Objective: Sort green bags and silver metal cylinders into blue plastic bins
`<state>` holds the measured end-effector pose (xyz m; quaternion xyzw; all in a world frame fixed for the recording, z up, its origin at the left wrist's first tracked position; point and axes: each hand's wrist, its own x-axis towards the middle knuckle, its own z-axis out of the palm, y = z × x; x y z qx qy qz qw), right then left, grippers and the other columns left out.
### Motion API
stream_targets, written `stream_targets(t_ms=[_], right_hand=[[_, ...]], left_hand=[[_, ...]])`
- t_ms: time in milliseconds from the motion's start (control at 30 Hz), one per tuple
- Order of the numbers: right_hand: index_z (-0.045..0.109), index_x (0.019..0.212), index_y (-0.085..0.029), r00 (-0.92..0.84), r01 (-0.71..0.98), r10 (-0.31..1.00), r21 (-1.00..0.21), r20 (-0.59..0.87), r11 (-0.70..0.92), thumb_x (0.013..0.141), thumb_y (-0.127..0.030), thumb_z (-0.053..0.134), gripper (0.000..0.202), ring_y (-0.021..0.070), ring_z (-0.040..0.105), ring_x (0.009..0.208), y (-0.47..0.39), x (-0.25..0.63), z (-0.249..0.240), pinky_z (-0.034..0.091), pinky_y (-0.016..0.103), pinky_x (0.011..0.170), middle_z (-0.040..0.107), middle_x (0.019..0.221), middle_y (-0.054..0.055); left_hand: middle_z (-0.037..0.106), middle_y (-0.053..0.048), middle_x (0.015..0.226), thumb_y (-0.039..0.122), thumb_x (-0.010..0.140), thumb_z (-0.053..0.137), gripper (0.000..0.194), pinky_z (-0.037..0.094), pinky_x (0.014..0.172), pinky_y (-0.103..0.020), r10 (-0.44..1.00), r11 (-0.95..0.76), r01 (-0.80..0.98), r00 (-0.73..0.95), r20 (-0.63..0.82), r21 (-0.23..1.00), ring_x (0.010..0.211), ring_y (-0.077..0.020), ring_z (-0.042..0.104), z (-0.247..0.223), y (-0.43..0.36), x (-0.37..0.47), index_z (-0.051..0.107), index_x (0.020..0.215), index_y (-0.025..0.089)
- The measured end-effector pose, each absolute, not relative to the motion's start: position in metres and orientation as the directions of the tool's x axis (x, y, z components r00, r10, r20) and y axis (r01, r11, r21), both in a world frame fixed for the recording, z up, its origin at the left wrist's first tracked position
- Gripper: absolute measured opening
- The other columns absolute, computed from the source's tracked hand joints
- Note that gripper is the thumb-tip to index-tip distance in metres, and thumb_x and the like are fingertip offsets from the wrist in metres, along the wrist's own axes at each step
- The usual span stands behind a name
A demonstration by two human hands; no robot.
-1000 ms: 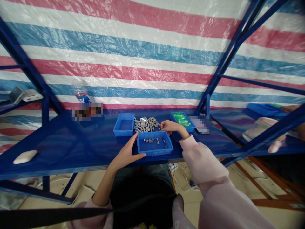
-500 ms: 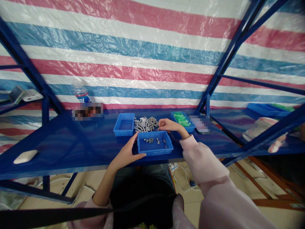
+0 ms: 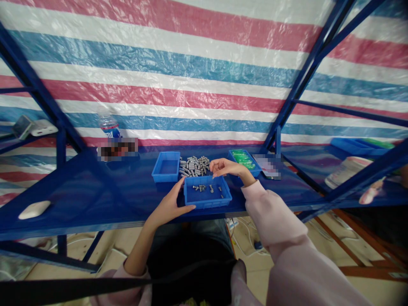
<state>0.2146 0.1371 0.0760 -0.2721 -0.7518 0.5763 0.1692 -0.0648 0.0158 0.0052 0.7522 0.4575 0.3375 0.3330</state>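
My left hand (image 3: 168, 205) is closed around the left end of the near blue plastic bin (image 3: 207, 204), thumb along its front wall. Several small metal screws (image 3: 200, 187) lie loose on that bin's floor. Above its far rim, my right hand (image 3: 225, 167) is pinched, fingertips down, with a small screw just showing below them. Behind the bin is a heap of metal screws and cylindrical pieces (image 3: 193, 166), close to the right hand's fingers. To the left of the heap stands a second blue bin (image 3: 165, 167) with a bare floor.
A blue bin with green packets (image 3: 242, 159) stands right of the heap, beside a blurred flat object (image 3: 267, 165). A bottle (image 3: 110, 126) is at the back left, and a white mouse-shaped object (image 3: 34, 210) lies near the front edge. Blue frame bars (image 3: 295, 93) rise at right.
My right hand has drawn back from the edge of the heap towards me and now hangs over the near bin's far rim. The left hand and the bins stay put.
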Motion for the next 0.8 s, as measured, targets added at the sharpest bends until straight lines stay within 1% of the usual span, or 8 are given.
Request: stream_targets(t_ms=[133,233,300,367,467,600,700,800], right_hand=[[0.059,0.084,-0.015,-0.763,0.261,0.644,-0.938,-0.057,0.227,0.067,-0.039,0.076,0.034,0.0041,0.038,0.046,0.139,0.214,0.074,0.027,0.019,0.045,0.049,0.055,-0.009],[0.058,0.085,-0.015,-0.614,0.348,0.789,-0.894,0.011,0.283,0.072,-0.045,0.07,0.035,0.0048,0.037,0.044,0.145,0.215,0.068,0.026,0.02,0.043,0.046,0.053,-0.009],[0.057,0.091,-0.015,-0.51,0.434,0.859,-0.849,0.045,0.302,0.071,-0.046,0.07,0.039,0.006,0.04,0.045,0.149,0.217,0.063,0.028,0.02,0.044,0.047,0.054,-0.009],[0.054,0.099,-0.015,-0.467,0.522,0.884,-0.802,0.017,0.291,0.067,-0.043,0.074,0.047,0.0073,0.043,0.048,0.154,0.221,0.057,0.03,0.02,0.046,0.048,0.057,-0.009],[0.053,0.104,-0.014,-0.44,0.639,0.896,-0.723,-0.062,0.264,0.06,-0.031,0.079,0.054,0.0083,0.045,0.052,0.157,0.224,0.051,0.033,0.021,0.049,0.048,0.059,-0.01],[0.056,0.1,-0.012,-0.418,0.723,0.901,-0.644,-0.119,0.25,0.065,-0.024,0.076,0.042,0.0096,0.047,0.053,0.158,0.222,0.049,0.035,0.021,0.049,0.05,0.059,-0.008],[0.059,0.094,-0.013,-0.412,0.737,0.902,-0.628,-0.127,0.248,0.072,-0.022,0.07,0.026,0.0094,0.048,0.049,0.156,0.221,0.05,0.035,0.021,0.046,0.051,0.056,-0.007],[0.061,0.091,-0.014,-0.398,0.745,0.907,-0.624,-0.134,0.235,0.076,-0.022,0.066,0.018,0.0084,0.047,0.043,0.155,0.22,0.05,0.034,0.02,0.042,0.051,0.053,-0.007]], left_hand=[[0.027,-0.011,0.155,0.052,0.075,0.07,0.098,0.032,0.113,-0.047,0.916,-0.354,0.479,0.352,0.194,0.803,0.137,-0.0311,0.036,0.006,0.015,-0.065,0.015,0.151,0.023],[0.028,-0.011,0.155,0.052,0.075,0.069,0.098,0.032,0.113,-0.047,0.916,-0.352,0.481,0.352,0.191,0.803,0.138,-0.0311,0.035,0.007,0.015,-0.065,0.015,0.151,0.024],[0.027,-0.011,0.155,0.052,0.075,0.069,0.098,0.032,0.113,-0.047,0.916,-0.351,0.477,0.353,0.19,0.806,0.138,-0.0315,0.035,0.006,0.015,-0.065,0.015,0.151,0.024],[0.027,-0.011,0.155,0.052,0.075,0.069,0.098,0.032,0.113,-0.047,0.917,-0.346,0.476,0.352,0.186,0.808,0.138,-0.0316,0.035,0.006,0.015,-0.064,0.015,0.151,0.023],[0.028,-0.011,0.155,0.052,0.075,0.069,0.098,0.033,0.112,-0.047,0.921,-0.333,0.483,0.35,0.17,0.81,0.137,-0.0313,0.037,0.006,0.015,-0.064,0.014,0.151,0.023],[0.028,-0.01,0.155,0.053,0.075,0.069,0.098,0.034,0.112,-0.046,0.924,-0.325,0.487,0.345,0.164,0.811,0.136,-0.0316,0.037,0.008,0.014,-0.064,0.014,0.151,0.024],[0.028,-0.01,0.155,0.053,0.075,0.069,0.098,0.034,0.112,-0.046,0.924,-0.325,0.479,0.344,0.166,0.816,0.136,-0.0318,0.038,0.008,0.014,-0.064,0.014,0.151,0.024],[0.028,-0.01,0.155,0.052,0.075,0.069,0.097,0.034,0.111,-0.046,0.924,-0.327,0.479,0.342,0.171,0.815,0.136,-0.0319,0.038,0.007,0.014,-0.064,0.015,0.151,0.025]])
